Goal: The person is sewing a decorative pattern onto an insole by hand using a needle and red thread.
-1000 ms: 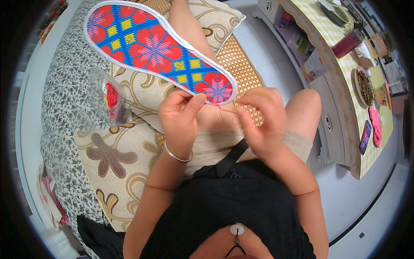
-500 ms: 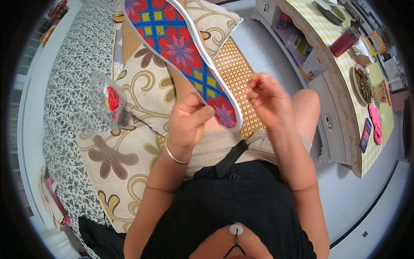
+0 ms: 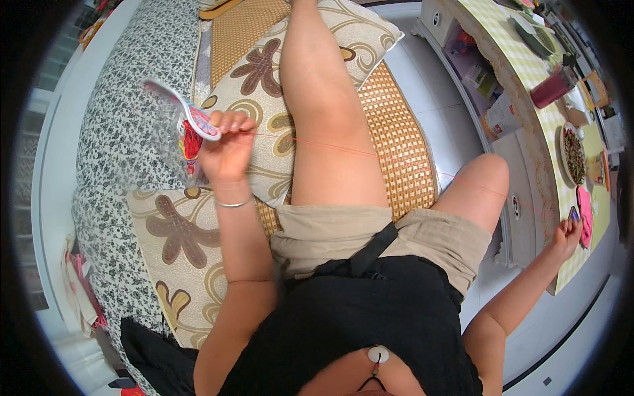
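1. Here, a seated person, seen from above, stretches a thin red thread between two widely separated hands.
2. The left hand, at about ten o'clock, has its fingers curled shut around an embroidered insole; the insole is seen nearly edge-on, with a white rim and red and blue stitching just showing.
3. A clear plastic bag lies just beside that hand, toward nine o'clock, with something red inside it; what the red thing is cannot be told.
4. The thread runs taut from the left hand across the bare thigh and knee, toward four o'clock.
5. The right hand, at about three o'clock, is stretched far out with its fingers closed; they seem to pinch the thread's end, though the grip is too small to see clearly.
6. At two o'clock a table with a yellow checked cloth holds a dark red cup and a plate filled with dark food.
7. The person sits on a woven mat laid over floral cushions.
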{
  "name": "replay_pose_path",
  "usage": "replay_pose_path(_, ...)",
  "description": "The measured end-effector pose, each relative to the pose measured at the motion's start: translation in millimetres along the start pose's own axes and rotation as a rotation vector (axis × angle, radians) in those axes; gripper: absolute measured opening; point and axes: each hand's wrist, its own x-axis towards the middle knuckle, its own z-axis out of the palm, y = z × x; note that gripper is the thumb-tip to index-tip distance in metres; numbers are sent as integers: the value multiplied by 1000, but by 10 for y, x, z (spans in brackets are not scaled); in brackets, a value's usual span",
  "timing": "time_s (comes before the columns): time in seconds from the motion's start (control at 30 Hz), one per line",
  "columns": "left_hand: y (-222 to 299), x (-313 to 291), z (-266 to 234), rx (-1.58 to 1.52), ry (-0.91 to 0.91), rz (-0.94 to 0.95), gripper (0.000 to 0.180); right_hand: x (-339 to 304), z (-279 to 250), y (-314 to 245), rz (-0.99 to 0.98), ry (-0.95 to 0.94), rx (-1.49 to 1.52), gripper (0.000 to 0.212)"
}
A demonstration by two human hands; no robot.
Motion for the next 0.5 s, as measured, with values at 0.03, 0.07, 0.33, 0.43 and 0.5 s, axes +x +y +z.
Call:
replay_pose_path(0.03,-123,-38,18,-38,0,-16,12,-314,411,257,-8,-35,-29,16)
replay_pose_path(0.07,-267,-31,-3,-61,-58,-70,12,-735,937,530,-38,-66,-60,12)
replay_pose_path(0.33,-1142,-230,357,-268,-266,-405,20,-3446,2892,1702,-208,-1004,-623,11)
replay_pose_path(0.43,-1217,-309,477,-291,-253,-402,21,-3772,3100,1831,-450,-1204,-554,16)
replay_pose_path(0.5,-1259,-317,473,-260,-276,-384,22,-3868,3170,1909,-555,-1221,-486,18)
